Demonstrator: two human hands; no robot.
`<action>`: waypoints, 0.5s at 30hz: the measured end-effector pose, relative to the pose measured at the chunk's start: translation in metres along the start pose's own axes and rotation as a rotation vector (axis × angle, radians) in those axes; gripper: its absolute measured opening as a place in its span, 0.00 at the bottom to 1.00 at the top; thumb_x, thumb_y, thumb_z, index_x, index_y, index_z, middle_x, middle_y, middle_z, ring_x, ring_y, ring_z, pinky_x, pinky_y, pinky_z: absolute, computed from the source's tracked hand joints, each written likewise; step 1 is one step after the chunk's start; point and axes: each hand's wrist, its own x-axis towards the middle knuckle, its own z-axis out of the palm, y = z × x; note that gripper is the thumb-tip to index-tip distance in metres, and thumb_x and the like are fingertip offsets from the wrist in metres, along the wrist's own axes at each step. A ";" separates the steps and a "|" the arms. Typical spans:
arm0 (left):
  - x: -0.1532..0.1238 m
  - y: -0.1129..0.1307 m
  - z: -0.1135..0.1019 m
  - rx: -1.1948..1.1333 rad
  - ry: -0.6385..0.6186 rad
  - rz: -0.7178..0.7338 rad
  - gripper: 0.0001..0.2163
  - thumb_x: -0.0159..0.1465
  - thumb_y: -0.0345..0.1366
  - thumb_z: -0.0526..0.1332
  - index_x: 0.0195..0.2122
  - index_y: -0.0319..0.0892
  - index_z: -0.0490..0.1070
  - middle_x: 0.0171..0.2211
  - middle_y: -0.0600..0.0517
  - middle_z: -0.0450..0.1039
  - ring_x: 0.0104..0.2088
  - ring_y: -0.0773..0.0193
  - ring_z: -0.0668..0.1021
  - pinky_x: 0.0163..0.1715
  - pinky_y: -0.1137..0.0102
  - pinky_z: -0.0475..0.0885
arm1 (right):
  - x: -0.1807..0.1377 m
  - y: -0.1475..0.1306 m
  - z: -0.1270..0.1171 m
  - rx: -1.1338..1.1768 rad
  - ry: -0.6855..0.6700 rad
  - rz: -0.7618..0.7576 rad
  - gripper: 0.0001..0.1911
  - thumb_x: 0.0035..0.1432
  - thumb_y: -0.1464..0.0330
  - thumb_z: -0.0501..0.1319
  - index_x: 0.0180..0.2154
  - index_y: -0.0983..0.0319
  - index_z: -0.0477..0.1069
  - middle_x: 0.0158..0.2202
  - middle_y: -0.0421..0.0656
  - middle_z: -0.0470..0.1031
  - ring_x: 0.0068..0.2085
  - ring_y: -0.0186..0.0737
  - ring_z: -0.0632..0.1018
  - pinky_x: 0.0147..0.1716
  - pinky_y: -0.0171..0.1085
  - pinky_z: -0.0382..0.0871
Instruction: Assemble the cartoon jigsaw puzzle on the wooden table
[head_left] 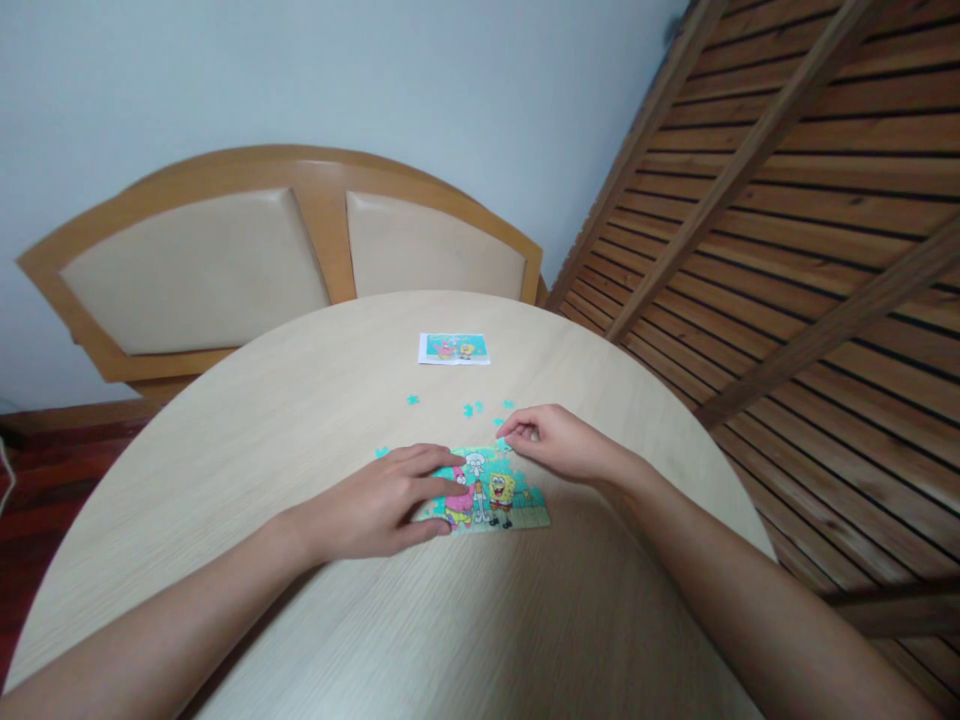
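A small cartoon jigsaw puzzle (501, 500) lies on the round pale wooden table (315, 400). My left hand (382, 505) rests flat on the puzzle's left side, fingers stretched out over it. My right hand (559, 440) is at the puzzle's top right corner, its fingers pinched on a turquoise puzzle piece (502, 443) that touches the puzzle's upper edge. Several loose turquoise pieces (474, 408) lie just beyond the puzzle.
A printed reference picture (454, 348) lies farther back on the table. Behind the table stands a wooden headboard (225, 260) with beige padded panels against a light wall. A slatted wooden frame (787, 200) leans on the right.
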 end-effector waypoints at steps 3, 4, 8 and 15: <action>0.001 0.000 0.000 -0.012 0.010 0.001 0.18 0.69 0.41 0.64 0.59 0.47 0.73 0.61 0.43 0.69 0.61 0.47 0.71 0.61 0.51 0.68 | 0.000 -0.001 0.000 0.018 -0.014 0.028 0.11 0.60 0.67 0.62 0.40 0.65 0.81 0.31 0.44 0.80 0.32 0.38 0.77 0.32 0.35 0.68; 0.001 0.000 0.000 -0.013 0.012 0.002 0.18 0.69 0.41 0.64 0.59 0.47 0.73 0.61 0.43 0.69 0.61 0.47 0.71 0.61 0.51 0.68 | 0.000 -0.002 0.000 0.021 -0.023 0.035 0.11 0.60 0.67 0.62 0.39 0.65 0.81 0.30 0.43 0.79 0.32 0.38 0.76 0.32 0.35 0.68; 0.001 0.001 0.000 0.000 0.002 0.004 0.17 0.69 0.41 0.63 0.58 0.47 0.73 0.61 0.43 0.69 0.61 0.47 0.71 0.61 0.51 0.68 | -0.001 -0.003 0.001 0.012 -0.034 0.049 0.09 0.57 0.68 0.63 0.37 0.65 0.81 0.29 0.43 0.79 0.31 0.38 0.76 0.30 0.34 0.68; 0.000 0.001 0.000 -0.018 0.027 0.014 0.17 0.69 0.40 0.63 0.59 0.48 0.72 0.60 0.43 0.69 0.61 0.48 0.71 0.61 0.51 0.69 | -0.001 -0.004 0.005 -0.058 0.003 0.040 0.06 0.56 0.70 0.64 0.34 0.63 0.80 0.28 0.41 0.79 0.30 0.37 0.76 0.30 0.33 0.67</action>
